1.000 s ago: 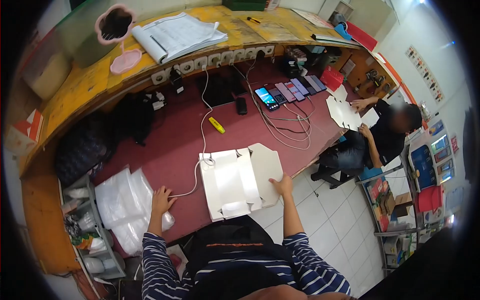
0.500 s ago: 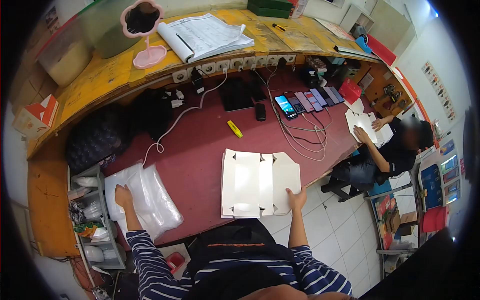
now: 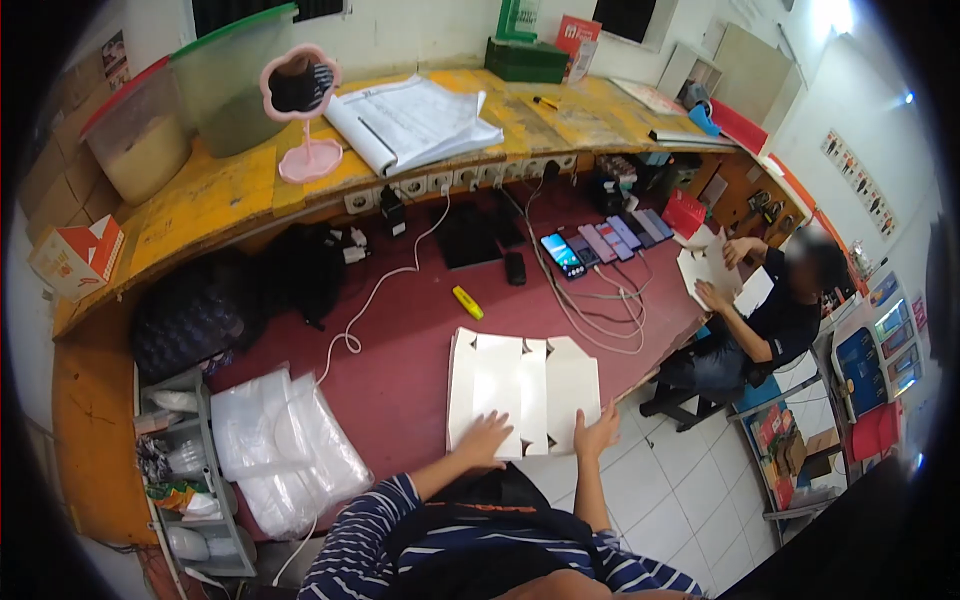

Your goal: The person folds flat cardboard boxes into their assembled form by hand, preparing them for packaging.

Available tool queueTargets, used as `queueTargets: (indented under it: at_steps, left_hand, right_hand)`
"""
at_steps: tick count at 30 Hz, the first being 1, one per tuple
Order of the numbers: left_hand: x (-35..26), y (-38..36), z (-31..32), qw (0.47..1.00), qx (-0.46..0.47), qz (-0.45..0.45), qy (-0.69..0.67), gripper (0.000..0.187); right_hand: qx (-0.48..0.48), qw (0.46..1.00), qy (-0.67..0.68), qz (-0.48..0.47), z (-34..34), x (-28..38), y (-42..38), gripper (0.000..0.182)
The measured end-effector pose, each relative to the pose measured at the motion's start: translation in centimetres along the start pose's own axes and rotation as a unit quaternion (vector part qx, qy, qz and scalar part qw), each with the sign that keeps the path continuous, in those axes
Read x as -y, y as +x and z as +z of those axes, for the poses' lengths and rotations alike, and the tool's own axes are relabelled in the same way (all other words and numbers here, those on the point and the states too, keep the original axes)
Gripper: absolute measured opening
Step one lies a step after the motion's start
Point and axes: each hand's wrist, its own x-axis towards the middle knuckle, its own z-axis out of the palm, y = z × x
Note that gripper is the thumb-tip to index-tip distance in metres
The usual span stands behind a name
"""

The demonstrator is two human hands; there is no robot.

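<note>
Head view: a flat white cardboard box blank [image 3: 522, 389] lies unfolded near the front edge of the red counter [image 3: 400, 350], with the left hand [image 3: 484, 440] pressed palm-down on its near edge, fingers spread apart, and the right hand [image 3: 598, 431] at its near right corner, fingers loosely apart on the card. A stack of clear plastic bags [image 3: 285, 445] lies well to the left, a yellow marker [image 3: 467, 302] lies beyond the blank, a row of phones [image 3: 600, 245] charges further back, and a seated co-worker's hand [image 3: 710, 296] rests on another white blank [image 3: 712, 272] at the far right end of the counter.
</note>
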Motion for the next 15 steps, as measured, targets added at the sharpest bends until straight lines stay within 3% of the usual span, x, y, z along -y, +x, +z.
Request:
queueTargets:
  at_steps: [3,4,6,7,8,9,10,11,12,13,14,15]
  left_hand:
    - [0.6,0.8,1.6,0.999,-0.023,-0.002,0.04,0.066]
    - [1.3,0.6,2.1,0.999,-0.054,0.006,-0.005,0.054]
    - [2.0,0.5,2.3,0.995,-0.08,0.011,-0.052,0.043]
    - [2.1,0.5,1.1,0.991,-0.053,-0.016,-0.124,0.032]
    - [2.1,0.4,0.1,0.979,-0.023,-0.045,-0.197,0.022]
    - [1.9,0.2,-0.7,0.966,-0.123,-0.047,-0.223,0.013]
    - [1.2,0.1,-3.2,0.955,-0.163,-0.086,-0.232,0.013]
    - [1.2,0.2,-5.3,0.958,-0.142,-0.111,-0.224,0.013]
    - [1.1,0.2,-6.3,0.959,-0.121,-0.135,-0.216,0.014]
    - [0.8,0.3,-5.9,0.959,-0.118,-0.135,-0.217,0.014]
    - [0.7,0.5,-5.2,0.973,-0.137,-0.047,-0.18,0.019]
    - [0.7,0.7,-4.3,0.977,-0.155,0.039,-0.142,0.027]
  right_hand:
    - [-0.067,0.995,0.024,-0.074,-2.8,1.7,-1.8,0.055]
    - [-0.07,0.994,0.024,-0.075,-3.7,2.4,-2.0,0.055]
    - [0.043,0.948,0.308,-0.065,-5.0,3.3,-3.1,0.037]
    - [-0.004,0.93,0.348,-0.117,-5.4,4.3,-3.3,0.01]
    - [0.002,0.932,0.345,-0.113,-6.3,5.0,-3.5,0.01]
    - [0.17,0.902,0.386,-0.098,-7.3,5.5,-3.8,0.011]
    - [0.328,0.843,0.418,-0.079,-7.9,6.1,-4.0,0.019]
    - [0.323,0.833,0.439,-0.096,-7.8,6.9,-4.7,0.032]
    - [0.323,0.833,0.44,-0.09,-7.7,7.4,-5.3,0.032]
    - [0.381,0.811,0.441,-0.056,-7.5,7.7,-5.6,0.032]
    - [0.438,0.784,0.439,-0.025,-7.2,7.9,-5.7,0.032]
    - [0.465,0.792,0.394,-0.04,-6.0,7.5,-5.9,0.032]
